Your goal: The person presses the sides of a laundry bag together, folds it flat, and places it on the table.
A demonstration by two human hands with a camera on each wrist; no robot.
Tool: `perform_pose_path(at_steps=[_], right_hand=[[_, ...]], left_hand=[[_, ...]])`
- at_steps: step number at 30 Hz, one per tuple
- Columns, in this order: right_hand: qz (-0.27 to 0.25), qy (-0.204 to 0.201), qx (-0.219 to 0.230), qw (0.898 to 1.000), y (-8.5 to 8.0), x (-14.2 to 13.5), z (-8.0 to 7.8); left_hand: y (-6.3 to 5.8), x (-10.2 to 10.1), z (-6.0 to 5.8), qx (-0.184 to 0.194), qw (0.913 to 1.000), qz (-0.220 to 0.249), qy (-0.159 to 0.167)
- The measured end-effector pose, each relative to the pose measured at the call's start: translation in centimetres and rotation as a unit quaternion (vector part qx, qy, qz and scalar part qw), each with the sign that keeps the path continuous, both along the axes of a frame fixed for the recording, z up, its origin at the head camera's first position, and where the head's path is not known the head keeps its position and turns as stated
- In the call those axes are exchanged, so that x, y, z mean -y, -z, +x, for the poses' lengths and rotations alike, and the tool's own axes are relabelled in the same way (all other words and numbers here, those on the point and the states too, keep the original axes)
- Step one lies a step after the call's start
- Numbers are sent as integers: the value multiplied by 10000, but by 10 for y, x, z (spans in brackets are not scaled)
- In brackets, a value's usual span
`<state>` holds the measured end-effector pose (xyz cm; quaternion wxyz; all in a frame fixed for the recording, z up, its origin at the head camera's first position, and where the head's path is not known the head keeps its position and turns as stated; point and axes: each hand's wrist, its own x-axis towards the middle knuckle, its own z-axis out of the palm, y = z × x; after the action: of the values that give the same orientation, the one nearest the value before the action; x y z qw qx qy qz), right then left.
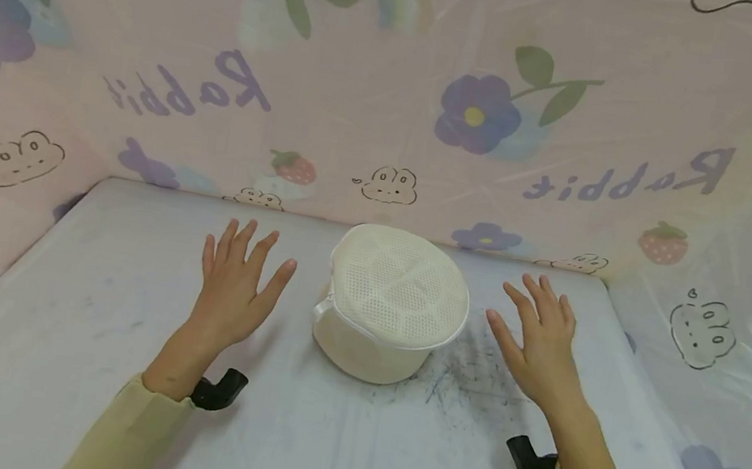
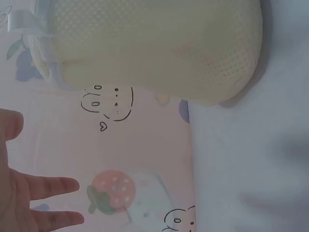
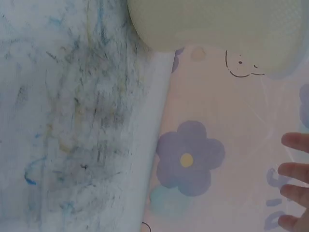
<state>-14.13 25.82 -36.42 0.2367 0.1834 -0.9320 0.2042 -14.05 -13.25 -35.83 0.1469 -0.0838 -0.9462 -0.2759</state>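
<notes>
A cream mesh laundry-wash bag [image 1: 400,288] stands upright on the white table, its round mesh top tilted forward. On its left side a white zipper end [image 1: 323,308] sticks out at the rim. My left hand [image 1: 233,290] hovers to the left of the bag with fingers spread, apart from it. To the right, my right hand [image 1: 539,342] is also spread and touches nothing. In the left wrist view the bag [image 2: 159,48] fills the top, above my thumb and fingers. The right wrist view shows the bag's lower side [image 3: 212,21] and my fingertips [image 3: 295,171].
The white tabletop [image 1: 327,448] carries dark smudges [image 1: 472,373] to the right of the bag. A pink printed curtain [image 1: 367,102] with flowers and rabbits hangs along the back and both sides. Black curved pieces [image 1: 220,390] sit at both wrists.
</notes>
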Motion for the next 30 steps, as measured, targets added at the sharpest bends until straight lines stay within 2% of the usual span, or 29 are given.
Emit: perform_pose_path(at_steps=[3, 6, 13, 15, 17, 20, 23, 27, 30], right_hand=[[-278, 27, -211, 9994, 1, 5, -1], [-565, 119, -199, 9981, 2, 9, -2], [-819, 201, 375, 9957, 2, 16, -3], [-963, 132, 424, 9944, 1, 18, -3], [-1240, 97, 680, 9899, 0, 21, -3], [-1825, 149, 1439, 9725, -7, 24, -2], [-2349, 180, 2256, 9453, -14, 27, -4], [-2875, -45, 2788, 9163, -21, 29, -7], [-3131, -91, 3032, 9000, -24, 30, -8]], left_hand=[[-1, -3, -1, -149, 9998, 119, -37], [-2, -7, -2, -250, 9994, 254, -40], [-2, -14, -4, -366, 9975, 595, -78], [-2, -16, -4, -282, 9965, 786, -52], [-3, -18, -5, -125, 9948, 1011, -11], [-6, -21, -5, 269, 9905, 1345, 21], [-11, -24, -5, 727, 9844, 1600, 12], [-16, -29, -6, 1236, 9751, 1843, -5], [-19, -32, -6, 1435, 9702, 1952, 12]])
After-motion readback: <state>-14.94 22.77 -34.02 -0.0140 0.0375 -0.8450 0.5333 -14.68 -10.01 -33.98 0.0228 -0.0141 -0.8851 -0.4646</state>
